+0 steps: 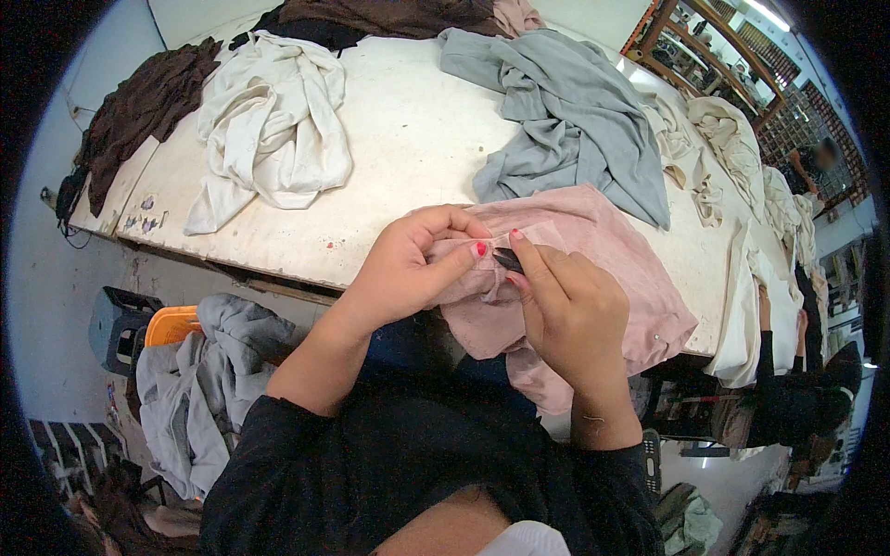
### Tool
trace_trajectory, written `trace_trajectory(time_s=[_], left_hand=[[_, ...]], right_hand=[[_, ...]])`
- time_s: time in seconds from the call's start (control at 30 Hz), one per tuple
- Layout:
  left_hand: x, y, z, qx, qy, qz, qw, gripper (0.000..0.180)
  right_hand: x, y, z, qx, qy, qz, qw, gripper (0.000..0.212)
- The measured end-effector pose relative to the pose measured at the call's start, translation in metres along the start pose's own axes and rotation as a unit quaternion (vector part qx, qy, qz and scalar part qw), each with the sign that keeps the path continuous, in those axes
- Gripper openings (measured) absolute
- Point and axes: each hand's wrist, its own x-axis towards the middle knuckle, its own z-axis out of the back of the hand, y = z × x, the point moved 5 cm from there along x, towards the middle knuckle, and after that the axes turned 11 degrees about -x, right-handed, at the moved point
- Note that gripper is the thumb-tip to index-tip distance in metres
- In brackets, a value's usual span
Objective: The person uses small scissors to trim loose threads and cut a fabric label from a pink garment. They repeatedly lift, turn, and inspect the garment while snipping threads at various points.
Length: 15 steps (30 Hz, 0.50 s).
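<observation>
Pink cloth [621, 269] (softly creased, matte) drapes over the white table [408, 130]'s near edge, partly hanging. The left hand [394, 273] pinches its fold; the right hand [575, 310] grips a small black tool [507, 260] there.

The right hand [575, 301] is covering much of a small black tool [507, 259], leaving its kind unclear. Pink cloth [640, 269] is hiding some fingers of the left hand [394, 269]. Grey cloth [190, 403] is concealing most of an orange container [171, 324]. The upper edge is cutting off brown cloth [399, 17] on the surface [408, 130]. At far right, a distant person's head [823, 155] is appearing blurred, and shelf items [825, 111] are looking too small to identify.
</observation>
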Motion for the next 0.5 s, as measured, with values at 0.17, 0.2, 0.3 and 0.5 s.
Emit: trace_trajectory(time_s=[0.17,0.2,0.3,0.5], left_hand=[[0.0012,0.0023,0.0007,0.042,-0.005,-0.02,0.999,0.015],[0.0011,0.0013,0.0013,0.058,-0.007,-0.025,0.998,0.015],[-0.0002,0.0024,0.0015,0.032,-0.003,0.009,0.999,0.017],[-0.0001,-0.0011,-0.0018,0.023,-0.02,-0.022,0.999,0.016]], right_hand=[[0.0002,0.0028,0.0004,-0.014,0.0,0.002,1.0,0.04],[0.0001,0.0029,0.0002,-0.021,0.006,0.001,1.0,0.041],[0.0002,0.0037,0.0005,-0.032,0.01,-0.002,0.999,0.041],[0.0006,0.0065,0.0003,-0.042,-0.002,-0.004,0.999,0.04]])
